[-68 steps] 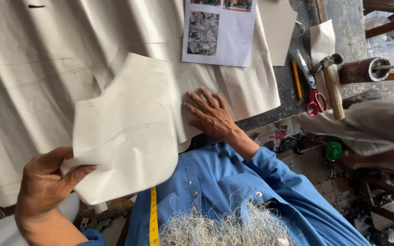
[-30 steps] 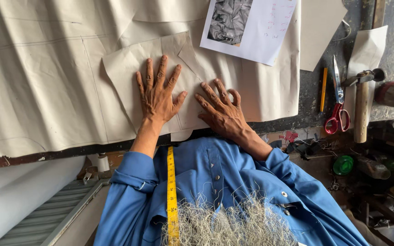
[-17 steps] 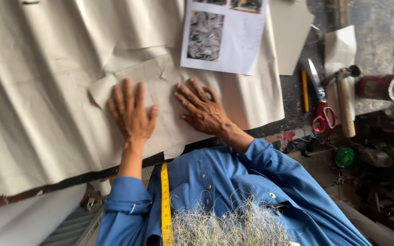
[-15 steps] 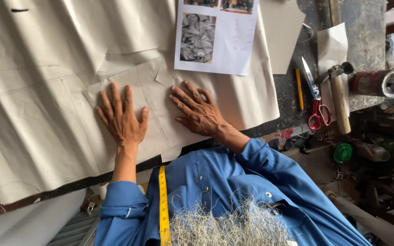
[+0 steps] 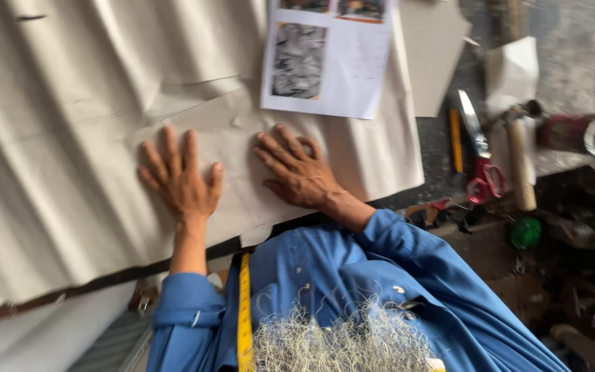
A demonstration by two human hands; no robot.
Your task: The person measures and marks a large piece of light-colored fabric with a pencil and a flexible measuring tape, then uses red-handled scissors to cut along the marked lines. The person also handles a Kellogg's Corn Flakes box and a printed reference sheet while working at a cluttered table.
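Head view: a cut paper pattern piece (image 5: 239,172) is laid flat on pale cream cloth (image 5: 56,138) spread over a workbench, close to the near edge. Both hands are pressed down on it.

Left hand (image 5: 182,179): spread wide, fingers fanned, palm flat on the left part of the pattern piece. Nothing is gripped; the paper is only pressed.

Right hand (image 5: 297,172): also opened flat, fingers a little closer together, laid on the right part of the piece, just below a printed sheet (image 5: 328,55) that lies on the cloth and overlaps the pattern's upper edge.

Judged step: the pattern is being smoothed and held against the cloth. To be done well, pressure is best kept even under both palms and worked outward from the middle, so creases in the paper and the ridges seen in the cloth beneath are flattened and not trapped. The piece should not be dragged, or the cloth would be shifted with it.

Nearby, well apart to the right: red-handled scissors (image 5: 482,162), a yellow pencil (image 5: 455,140), a wooden-handled hammer (image 5: 520,162). A yellow tape measure (image 5: 244,310) is hung over the blue shirt.
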